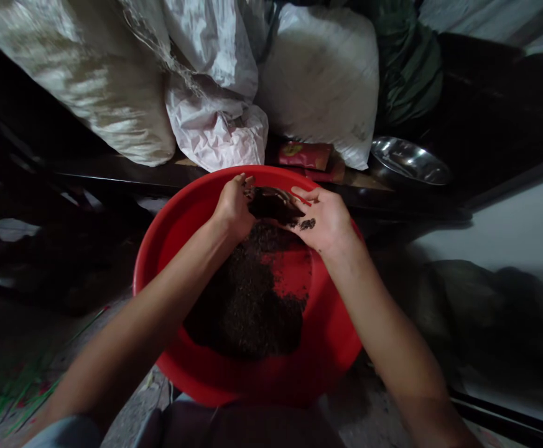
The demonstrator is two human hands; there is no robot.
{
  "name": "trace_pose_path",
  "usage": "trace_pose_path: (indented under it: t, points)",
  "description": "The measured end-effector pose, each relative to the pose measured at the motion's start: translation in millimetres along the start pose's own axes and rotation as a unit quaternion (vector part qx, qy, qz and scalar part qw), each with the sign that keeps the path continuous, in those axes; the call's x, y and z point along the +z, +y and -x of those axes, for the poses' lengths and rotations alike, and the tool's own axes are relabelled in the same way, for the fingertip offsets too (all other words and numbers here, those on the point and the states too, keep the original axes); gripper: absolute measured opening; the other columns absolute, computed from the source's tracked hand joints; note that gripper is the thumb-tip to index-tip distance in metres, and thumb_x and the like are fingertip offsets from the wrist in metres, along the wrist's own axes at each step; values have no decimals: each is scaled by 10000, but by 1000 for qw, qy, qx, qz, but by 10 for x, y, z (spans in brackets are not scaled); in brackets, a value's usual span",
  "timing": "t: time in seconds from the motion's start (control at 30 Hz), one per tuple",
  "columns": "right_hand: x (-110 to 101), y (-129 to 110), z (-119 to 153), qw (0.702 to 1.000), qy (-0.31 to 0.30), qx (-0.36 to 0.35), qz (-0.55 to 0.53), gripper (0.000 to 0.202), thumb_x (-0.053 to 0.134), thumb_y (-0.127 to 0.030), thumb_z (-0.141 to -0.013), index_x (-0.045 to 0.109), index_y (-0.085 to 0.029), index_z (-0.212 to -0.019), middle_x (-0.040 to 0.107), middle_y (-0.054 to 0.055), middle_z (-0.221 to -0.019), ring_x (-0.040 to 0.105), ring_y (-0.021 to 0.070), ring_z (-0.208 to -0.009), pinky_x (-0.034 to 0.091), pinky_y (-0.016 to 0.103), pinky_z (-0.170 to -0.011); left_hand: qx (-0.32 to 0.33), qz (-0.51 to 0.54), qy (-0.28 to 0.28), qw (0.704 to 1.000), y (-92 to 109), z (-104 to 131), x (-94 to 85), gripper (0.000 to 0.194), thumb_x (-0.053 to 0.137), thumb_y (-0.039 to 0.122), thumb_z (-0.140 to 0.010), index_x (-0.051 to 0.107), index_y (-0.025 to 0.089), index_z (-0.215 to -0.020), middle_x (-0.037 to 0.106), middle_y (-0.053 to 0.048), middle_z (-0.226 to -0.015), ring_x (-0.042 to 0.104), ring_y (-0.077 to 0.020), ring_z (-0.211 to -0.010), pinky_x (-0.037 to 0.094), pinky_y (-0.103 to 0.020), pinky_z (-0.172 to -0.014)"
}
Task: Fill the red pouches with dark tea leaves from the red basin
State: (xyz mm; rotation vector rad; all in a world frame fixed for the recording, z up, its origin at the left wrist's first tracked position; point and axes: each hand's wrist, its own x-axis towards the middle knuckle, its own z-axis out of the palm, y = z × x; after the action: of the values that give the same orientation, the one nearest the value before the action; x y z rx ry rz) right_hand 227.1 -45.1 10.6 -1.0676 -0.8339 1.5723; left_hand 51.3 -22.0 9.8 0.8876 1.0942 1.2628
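A large red plastic basin [334, 311] holds a heap of dark brown crumbly material [252, 305], like soil or loose leaves. Over its far side my left hand [234, 208] is turned inward, its visible fingertips apart and other fingers hidden. Opposite it, my right hand [324, 214] faces palm up with fingers stretched out and dark crumbs stuck to the palm. Between both hands lies more of the dark material, with a pale edge behind it that I cannot make out.
Behind the basin, a dark bench bears a white woven sack [322, 81], a crumpled white bag [219, 130], a bulky cream sack [107, 87], a red packet [305, 155] and a shiny metal bowl [408, 160]. Green strands [14, 398] lie on the floor at lower left.
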Motion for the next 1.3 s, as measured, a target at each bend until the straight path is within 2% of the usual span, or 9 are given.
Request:
trace_pose_path:
  t: [0.17,0.27,0.4,0.6,0.73,0.87,0.97,1.13,1.3]
  points:
    - [-30,139,-48,973,26,-45,227,367,568,-299,-805,652,-214,-1153,718,105,-1114,718,280,-935,650,524,-775,-34,-100,-73,992,-16,138,-162,423,521,394,-978,715,191,-1293,770,-124,-1187,718,-328,-1119,598,-551,-965]
    - [-100,260,-145,874,28,-159,458,378,682,-236,-794,678,-232,-1172,739,89,-1115,709,287,-1034,601,556,-972,114,-282,-77,950,-99,134,-319,338,622,268,-900,790,189,-1183,802,-93,-1096,731,-288,-1042,589,-495,-1002]
    - [-185,372,-281,742,33,-257,618,443,716,-94,-767,713,-209,-1195,735,115,-1168,702,294,-1073,553,530,-1049,277,-503,-67,816,-248,37,-484,424,665,91,-832,795,178,-1226,786,-114,-1225,715,-302,-1097,556,-510,-1089]
    - [-248,333,-369,725,-52,-354,589,231,599,-35,-796,739,-207,-862,712,52,-985,699,212,-922,572,378,-930,400,-584,-67,703,-352,3,-586,484,613,97,-961,693,217,-1423,671,-126,-1464,550,-327,-1419,487,-534,-1205]
    - [-386,439,-201,744,-9,-458,486,309,531,-69,-871,748,-212,-1038,712,88,-1115,694,223,-1018,584,373,-896,402,-622,-83,667,-386,-36,-606,349,626,156,-991,765,275,-1288,599,-99,-1558,464,-362,-1500,495,-597,-1173]
    - [-653,1081,114,661,-33,-592,460,254,537,-158,-948,718,-257,-1095,706,82,-1034,673,252,-995,580,444,-910,393,-627,-103,665,-436,-100,-623,242,615,159,-1003,791,235,-1151,728,-91,-1365,554,-335,-1398,513,-553,-1165]
    - [-724,1785,166,640,-228,-421,601,228,582,-251,-971,749,-251,-1126,732,87,-1062,670,270,-1097,578,449,-975,417,-619,-70,661,-500,-108,-643,265,642,152,-986,774,245,-1196,680,-100,-1454,521,-355,-1459,502,-570,-1172]
    - [-336,2541,-92,693,-165,-154,684,718,725,-531,-949,537,-223,-1570,434,186,-1664,371,388,-1545,359,617,-1253,438,-565,39,697,-696,-74,-640,358,689,129,-945,723,259,-1277,470,-111,-1671,318,-379,-1617,406,-645,-1259]
    - [22,2728,-29,697,-174,-106,687,511,680,-452,-997,637,-282,-1477,576,140,-1535,536,329,-1436,455,492,-1198,406,-493,66,767,-881,-30,-601,340,653,158,-978,676,257,-1303,336,-111,-1743,369,-373,-1601,436,-612,-1266]
